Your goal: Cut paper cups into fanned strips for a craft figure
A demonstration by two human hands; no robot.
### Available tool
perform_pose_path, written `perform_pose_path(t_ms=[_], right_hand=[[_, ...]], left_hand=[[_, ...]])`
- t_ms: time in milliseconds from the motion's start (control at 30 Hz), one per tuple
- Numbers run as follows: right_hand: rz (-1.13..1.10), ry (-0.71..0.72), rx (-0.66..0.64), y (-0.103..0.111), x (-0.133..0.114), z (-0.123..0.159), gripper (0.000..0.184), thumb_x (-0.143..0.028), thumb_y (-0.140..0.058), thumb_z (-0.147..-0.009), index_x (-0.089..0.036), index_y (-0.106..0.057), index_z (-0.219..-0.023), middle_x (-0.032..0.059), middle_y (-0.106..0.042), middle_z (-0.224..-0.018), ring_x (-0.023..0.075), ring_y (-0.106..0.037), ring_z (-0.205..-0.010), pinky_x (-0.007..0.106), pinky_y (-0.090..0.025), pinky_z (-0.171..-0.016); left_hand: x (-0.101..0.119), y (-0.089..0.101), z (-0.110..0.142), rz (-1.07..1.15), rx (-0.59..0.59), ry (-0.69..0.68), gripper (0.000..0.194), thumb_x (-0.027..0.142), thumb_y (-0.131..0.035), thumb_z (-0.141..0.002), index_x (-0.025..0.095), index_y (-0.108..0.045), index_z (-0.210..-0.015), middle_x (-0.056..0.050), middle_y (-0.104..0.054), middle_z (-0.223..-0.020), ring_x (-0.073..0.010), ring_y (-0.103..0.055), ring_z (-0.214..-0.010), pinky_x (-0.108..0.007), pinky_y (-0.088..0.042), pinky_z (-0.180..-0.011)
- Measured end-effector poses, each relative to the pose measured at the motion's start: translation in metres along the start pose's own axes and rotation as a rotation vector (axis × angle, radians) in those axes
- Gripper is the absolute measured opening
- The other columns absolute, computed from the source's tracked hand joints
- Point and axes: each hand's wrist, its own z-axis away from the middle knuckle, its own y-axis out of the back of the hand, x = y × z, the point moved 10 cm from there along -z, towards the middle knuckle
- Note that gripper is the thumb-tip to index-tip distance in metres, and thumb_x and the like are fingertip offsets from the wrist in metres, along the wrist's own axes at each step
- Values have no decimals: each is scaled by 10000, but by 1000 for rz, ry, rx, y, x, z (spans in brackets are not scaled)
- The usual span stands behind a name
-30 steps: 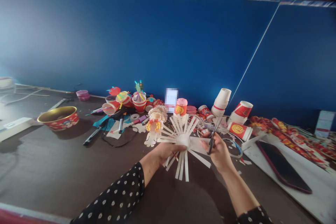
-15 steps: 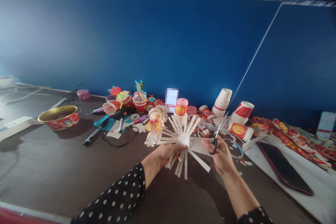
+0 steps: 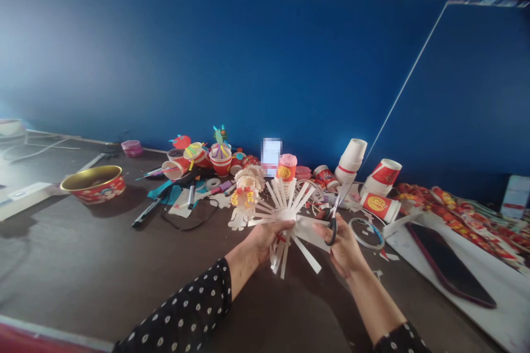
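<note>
My left hand (image 3: 267,238) is closed on a white paper cup cut into strips (image 3: 306,252), its thumb pressing near the round base. The narrow strips fan outward like rays, and one wide uncut section reaches toward the right. My right hand (image 3: 345,245) grips black-handled scissors (image 3: 332,226), whose blades point up and away from the paper. Its fingertips also touch the wide section. Behind the strips stands a red and white paper cup stack (image 3: 286,167) with a pink top. Left of it sits a cream ruffled paper figure (image 3: 247,182) with yellow and red details.
A red bowl with a gold inside (image 3: 93,192) stands at the left. Further right are stacked white cups (image 3: 351,159), a roll of tape (image 3: 367,234) and a dark phone (image 3: 451,265) on a white board. Cup crafts (image 3: 221,160), pens and paper scraps line the back.
The cut cup has tilted, so its base faces me less and the lower strips bunch closer together. My right hand and the scissors have shifted slightly left.
</note>
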Motion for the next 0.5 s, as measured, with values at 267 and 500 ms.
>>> perform_pose_path(t_ms=[267,500], right_hand=[[-13,-4,31,1,3,-1,257,-329,-665,-649,-203,-488,-787,-24,-552,-616,135,-506,-552,256,-386,-531],[25,27,123,22,5,-7,257,-348,-677,-637,-214,-522,-792,-33,-555,-646,129,-520,-594,243,-385,-554]], left_hand=[[7,-1,3,31,78,-74,160,161,-630,-644,105,-588,-788,6,-582,-524,-97,-517,-402,-221,-449,-463],[18,8,7,-104,96,-132,335,140,-739,-503,140,-616,-814,-39,-661,-718,-190,-606,-662,-279,-472,-623]])
